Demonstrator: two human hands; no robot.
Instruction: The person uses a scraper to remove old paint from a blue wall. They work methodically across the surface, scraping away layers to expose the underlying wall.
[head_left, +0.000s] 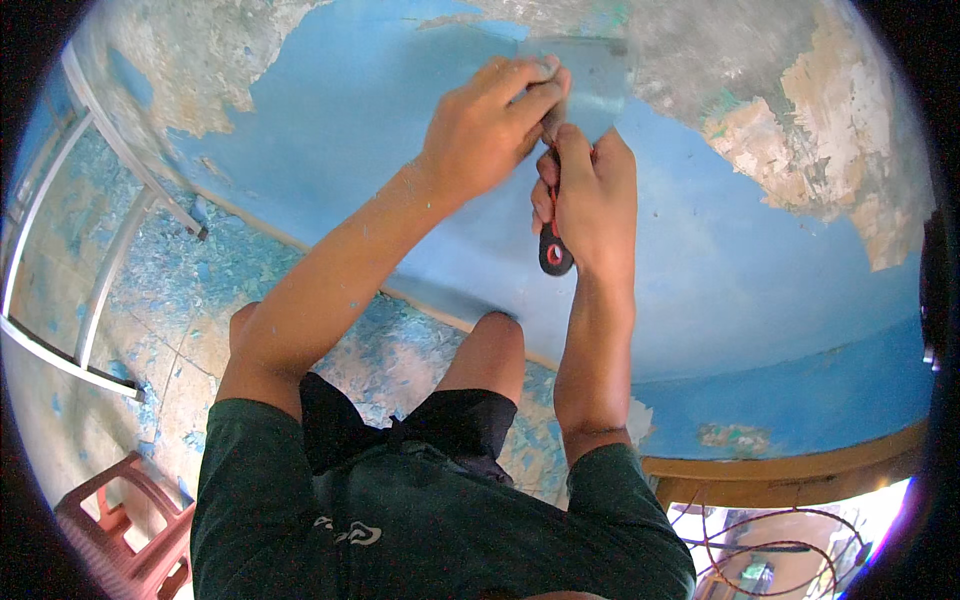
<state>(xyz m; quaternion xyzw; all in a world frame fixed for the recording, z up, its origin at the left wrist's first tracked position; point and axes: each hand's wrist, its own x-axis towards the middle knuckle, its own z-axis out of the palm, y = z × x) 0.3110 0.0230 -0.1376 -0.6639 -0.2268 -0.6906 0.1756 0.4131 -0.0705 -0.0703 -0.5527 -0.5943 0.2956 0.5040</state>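
Observation:
My right hand (596, 191) is wrapped around the black and red handle (553, 251) of a wide-bladed paint scraper. Its broad metal blade (598, 82) lies against the wall, blurred, where blue paint borders bare grey plaster. My left hand (487, 120) is at the left side of the blade, its fingertips bent together on the blade's edge near the neck. The blue painted wall (690, 262) fills the space in front of me. Bare plaster (690, 52) shows above and to the right of the blade.
An aluminium ladder (97, 300) stands at the left. Blue paint flakes (217, 255) litter the tiled floor (161, 352). A reddish-brown plastic stool (124, 517) is at the lower left. At the lower right, a looped cable (780, 517) hangs below a wooden frame (780, 472).

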